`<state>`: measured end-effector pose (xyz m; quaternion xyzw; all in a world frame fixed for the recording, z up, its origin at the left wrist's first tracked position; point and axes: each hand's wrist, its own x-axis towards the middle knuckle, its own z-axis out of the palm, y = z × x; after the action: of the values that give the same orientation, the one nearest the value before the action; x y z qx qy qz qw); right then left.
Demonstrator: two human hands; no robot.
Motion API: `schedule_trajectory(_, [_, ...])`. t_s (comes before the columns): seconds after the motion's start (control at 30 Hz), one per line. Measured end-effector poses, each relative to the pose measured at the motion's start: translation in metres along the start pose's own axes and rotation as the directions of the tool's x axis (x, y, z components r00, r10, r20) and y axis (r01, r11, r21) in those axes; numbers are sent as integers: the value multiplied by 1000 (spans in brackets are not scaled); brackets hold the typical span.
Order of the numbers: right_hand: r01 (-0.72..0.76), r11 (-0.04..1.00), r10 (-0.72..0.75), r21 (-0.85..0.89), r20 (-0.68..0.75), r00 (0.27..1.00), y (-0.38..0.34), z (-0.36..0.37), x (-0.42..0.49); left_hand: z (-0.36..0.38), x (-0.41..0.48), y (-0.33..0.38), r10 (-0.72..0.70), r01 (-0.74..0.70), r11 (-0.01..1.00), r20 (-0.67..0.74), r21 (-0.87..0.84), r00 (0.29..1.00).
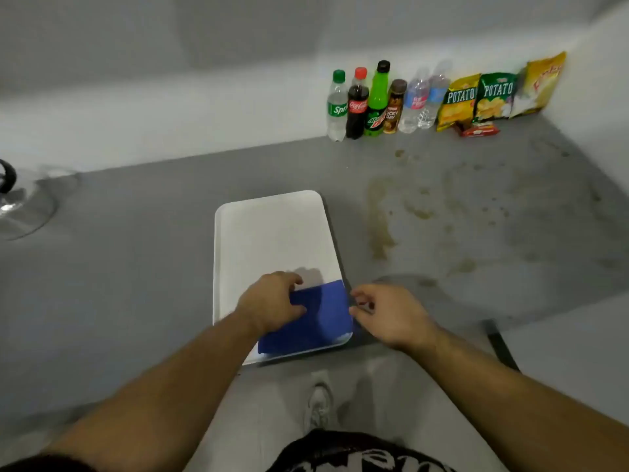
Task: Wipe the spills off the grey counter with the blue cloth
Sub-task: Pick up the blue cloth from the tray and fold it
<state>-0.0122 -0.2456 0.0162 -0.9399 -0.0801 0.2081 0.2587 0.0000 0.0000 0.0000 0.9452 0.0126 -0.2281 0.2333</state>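
Observation:
The folded blue cloth lies on the near right corner of a white tray on the grey counter. My left hand rests on the cloth's left part, its fingers curled over the cloth's top edge. Beside the cloth's right edge, my right hand has its fingertips pinched at that edge. Brownish spills streak and dot the counter right of the tray.
Several drink bottles and snack bags line the back wall at the right. A glass object stands at the far left. The counter's front edge runs just below the tray, with the floor and my shoe beneath.

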Motion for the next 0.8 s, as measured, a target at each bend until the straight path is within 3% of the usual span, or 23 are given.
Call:
schedule_trajectory(0.17, [-109, 994, 111, -26, 66, 992, -13, 29, 20, 2, 15, -19, 21, -23, 999, 58, 45, 998])
schedule_trajectory(0.37, [-247, 967, 244, 63, 49, 968, -13, 48, 20, 5, 20, -20, 176, -182, 981, 85, 73, 981])
schedule_trajectory(0.57, [-263, 946, 258, 188, 53, 965, -4, 48, 25, 1, 21, -19, 179, -136, 965, 179, -226, 968])
schedule_trajectory(0.67, [-191, 952, 196, 241, 3, 981, -7, 42, 19, -9, 22, -9, 199, -98, 936, 280, -337, 939])
schedule_trajectory(0.8, [-108, 840, 157, 532, -49, 986, -9, 21, 4, -27, 17, 16, 326, -96, 807, 304, -582, 895])
